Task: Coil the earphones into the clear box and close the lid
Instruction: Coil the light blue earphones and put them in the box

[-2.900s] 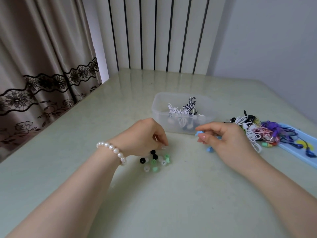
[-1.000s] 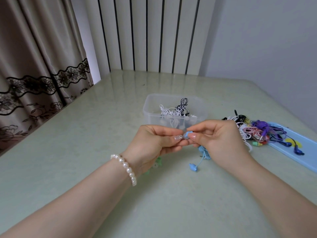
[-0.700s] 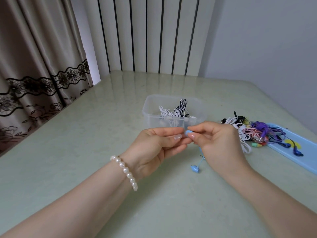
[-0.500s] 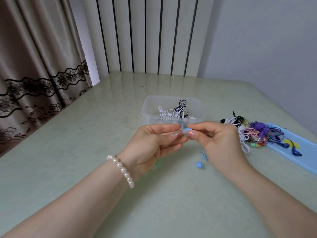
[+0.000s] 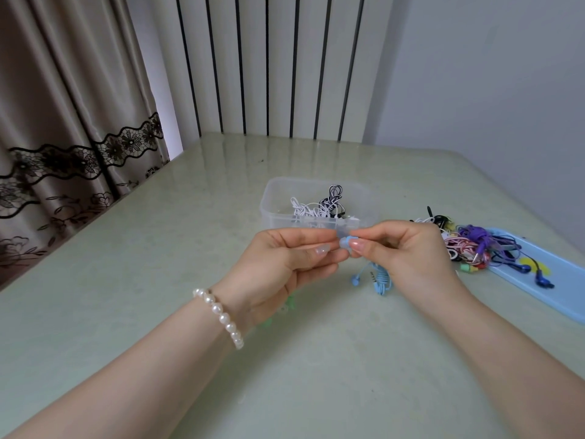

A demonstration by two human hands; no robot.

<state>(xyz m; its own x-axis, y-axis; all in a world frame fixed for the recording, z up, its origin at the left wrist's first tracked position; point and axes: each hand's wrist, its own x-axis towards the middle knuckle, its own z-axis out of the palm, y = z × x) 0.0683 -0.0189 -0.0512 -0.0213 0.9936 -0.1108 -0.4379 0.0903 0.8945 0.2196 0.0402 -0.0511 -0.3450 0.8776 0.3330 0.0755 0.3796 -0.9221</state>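
Observation:
Above the table, my left hand [image 5: 286, 264] and my right hand [image 5: 408, 253] meet at one earbud of the light blue earphones [image 5: 346, 241], each pinching it with thumb and fingertips. The rest of that blue cable [image 5: 381, 278] hangs coiled below my right hand, with the second bud and the plug dangling. Just behind my hands stands the clear box [image 5: 275, 213] without a lid, holding white and black-and-white earphones [image 5: 319, 205].
A tangle of coloured earphones [image 5: 465, 248] lies to the right, partly on a light blue lid [image 5: 566, 289]. Green ear tips [image 5: 289, 304] peek out under my left wrist. A curtain hangs beyond the table's left edge, a wall stands to the right.
My left hand left the loose ear tips on the table and rose to join the right hand at the blue earbud. The blue cable lifted off the table.

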